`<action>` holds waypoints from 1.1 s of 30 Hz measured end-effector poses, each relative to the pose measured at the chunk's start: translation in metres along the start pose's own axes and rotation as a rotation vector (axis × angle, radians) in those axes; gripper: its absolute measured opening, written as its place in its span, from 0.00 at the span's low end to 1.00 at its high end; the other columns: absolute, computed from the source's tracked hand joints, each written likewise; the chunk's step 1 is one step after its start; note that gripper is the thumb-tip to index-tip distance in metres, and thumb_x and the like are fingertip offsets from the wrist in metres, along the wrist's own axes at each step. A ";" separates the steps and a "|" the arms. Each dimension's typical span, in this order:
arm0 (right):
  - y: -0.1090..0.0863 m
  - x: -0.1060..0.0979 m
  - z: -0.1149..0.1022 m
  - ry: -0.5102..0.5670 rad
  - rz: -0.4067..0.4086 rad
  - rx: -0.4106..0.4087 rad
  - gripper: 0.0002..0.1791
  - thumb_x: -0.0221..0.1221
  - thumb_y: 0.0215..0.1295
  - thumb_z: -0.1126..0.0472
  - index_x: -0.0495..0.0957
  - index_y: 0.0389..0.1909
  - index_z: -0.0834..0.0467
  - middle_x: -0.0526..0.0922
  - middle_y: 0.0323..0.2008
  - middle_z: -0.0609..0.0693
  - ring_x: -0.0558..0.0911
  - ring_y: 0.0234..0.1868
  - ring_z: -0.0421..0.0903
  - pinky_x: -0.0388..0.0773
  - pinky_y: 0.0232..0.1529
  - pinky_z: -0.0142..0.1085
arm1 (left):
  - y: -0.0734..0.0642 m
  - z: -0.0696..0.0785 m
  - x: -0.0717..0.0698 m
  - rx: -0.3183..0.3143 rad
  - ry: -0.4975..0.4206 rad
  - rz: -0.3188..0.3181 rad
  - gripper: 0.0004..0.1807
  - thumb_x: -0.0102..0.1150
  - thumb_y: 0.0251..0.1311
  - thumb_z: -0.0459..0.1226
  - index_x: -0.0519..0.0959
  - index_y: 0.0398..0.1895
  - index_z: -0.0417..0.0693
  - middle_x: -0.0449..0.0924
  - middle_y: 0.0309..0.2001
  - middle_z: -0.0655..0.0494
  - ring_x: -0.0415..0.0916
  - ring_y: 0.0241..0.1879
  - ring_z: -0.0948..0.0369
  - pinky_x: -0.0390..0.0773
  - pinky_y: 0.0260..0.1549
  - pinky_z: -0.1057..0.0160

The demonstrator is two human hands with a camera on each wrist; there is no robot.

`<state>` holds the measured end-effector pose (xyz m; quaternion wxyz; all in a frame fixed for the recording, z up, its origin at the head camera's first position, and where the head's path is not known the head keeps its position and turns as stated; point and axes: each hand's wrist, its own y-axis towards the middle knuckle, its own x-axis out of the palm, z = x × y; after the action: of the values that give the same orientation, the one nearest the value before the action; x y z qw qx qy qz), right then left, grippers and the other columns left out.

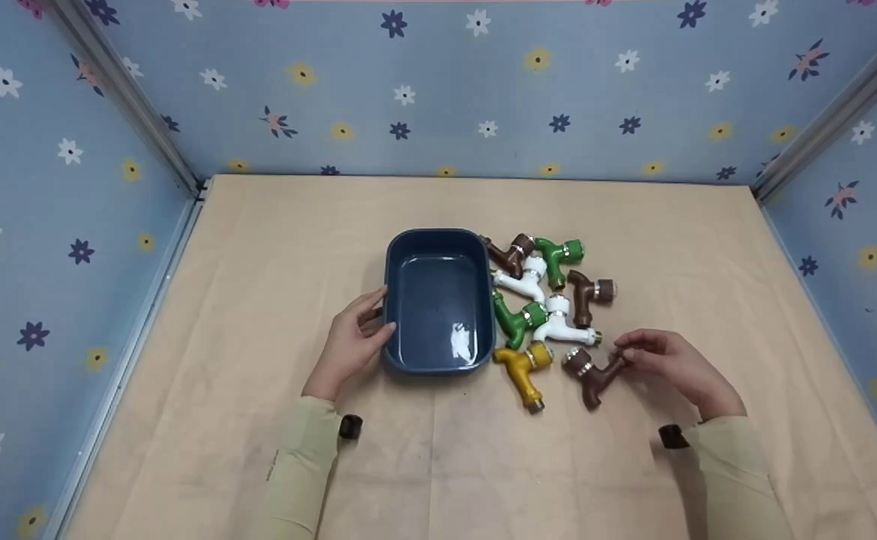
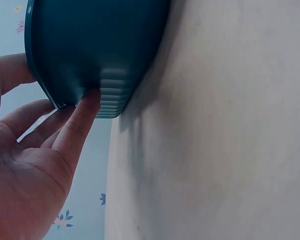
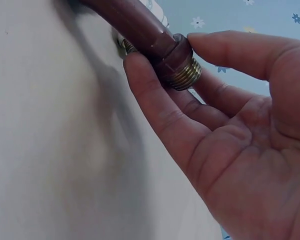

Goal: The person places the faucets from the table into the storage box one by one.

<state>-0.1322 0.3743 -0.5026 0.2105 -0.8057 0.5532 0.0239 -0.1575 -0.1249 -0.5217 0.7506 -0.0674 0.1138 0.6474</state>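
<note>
A dark blue rectangular basin [image 1: 440, 369] stands in the middle of the table. My left hand [image 1: 350, 335] holds its left side, thumb at the rim; in the left wrist view, fingers [image 2: 77, 125] reach along the outer wall. With thumb and fingertips my right hand [image 1: 674, 367] pinches a brown tap [image 1: 596, 381] at its brass threaded end, and the tap's handle points left. Right of the basin lie a yellow tap [image 1: 521, 371], a green tap [image 1: 515, 322] and a white tap [image 1: 562, 326], all close to the held one.
Farther back, another white tap [image 1: 526, 279], a second green tap [image 1: 554, 259] and two more brown taps [image 1: 515, 253] crowd beside the basin. Beige cloth covers the table [image 1: 273, 247]. Blue flowered panels [image 1: 453, 97] stand behind and at both sides.
</note>
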 end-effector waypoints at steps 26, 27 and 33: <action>0.002 0.017 -0.018 0.161 0.073 -0.096 0.22 0.60 0.66 0.62 0.72 0.53 0.75 0.80 0.48 0.61 0.81 0.47 0.48 0.78 0.50 0.42 | 0.000 -0.005 -0.002 0.007 -0.036 -0.001 0.33 0.61 0.60 0.28 0.64 0.70 0.44 0.64 0.65 0.42 0.69 0.60 0.45 0.74 0.54 0.56; 0.003 0.019 -0.019 0.167 0.077 -0.100 0.22 0.60 0.66 0.62 0.72 0.53 0.76 0.80 0.48 0.62 0.81 0.47 0.47 0.78 0.50 0.42 | 0.001 -0.006 -0.002 0.006 -0.038 0.001 0.33 0.61 0.60 0.27 0.65 0.69 0.45 0.64 0.65 0.43 0.69 0.59 0.46 0.74 0.54 0.57; 0.011 0.031 -0.026 0.192 0.114 -0.088 0.20 0.60 0.65 0.64 0.73 0.53 0.73 0.80 0.47 0.60 0.81 0.46 0.46 0.79 0.49 0.41 | 0.000 -0.006 -0.002 0.004 -0.055 -0.005 0.33 0.60 0.60 0.26 0.64 0.69 0.43 0.64 0.65 0.44 0.69 0.59 0.47 0.75 0.53 0.61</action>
<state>-0.1348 0.3340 -0.4905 0.1193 -0.7799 0.6142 -0.0172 -0.1582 -0.1280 -0.5272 0.7551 -0.0483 0.0942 0.6470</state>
